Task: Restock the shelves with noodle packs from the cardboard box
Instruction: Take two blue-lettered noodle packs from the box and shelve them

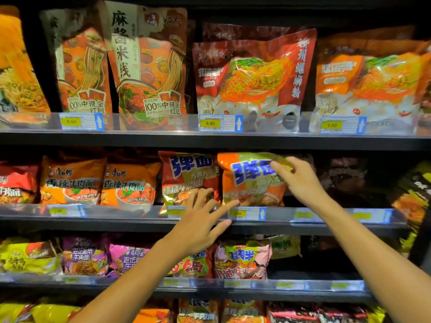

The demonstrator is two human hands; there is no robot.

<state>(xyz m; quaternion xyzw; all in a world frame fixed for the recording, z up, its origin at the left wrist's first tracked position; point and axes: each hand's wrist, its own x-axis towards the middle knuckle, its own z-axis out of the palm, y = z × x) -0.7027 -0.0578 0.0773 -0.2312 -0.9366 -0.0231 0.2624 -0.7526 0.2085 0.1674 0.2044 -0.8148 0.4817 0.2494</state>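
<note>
An orange noodle pack [247, 183] with blue characters stands upright on the second shelf [140, 220], right of a matching red pack [186, 176]. My right hand [296, 178] grips the orange pack's upper right corner. My left hand [203, 220] is spread with straight fingers in front of the shelf rail, its fingertips reaching the lower edges of the red and orange packs. The cardboard box is out of view.
Right of the orange pack the second shelf is dark, with dark packs [345, 176] set further back. Large noodle bags [254, 73] fill the top shelf. Purple, yellow and pink packs [240, 259] line the third shelf. Price tags [220, 123] run along the rails.
</note>
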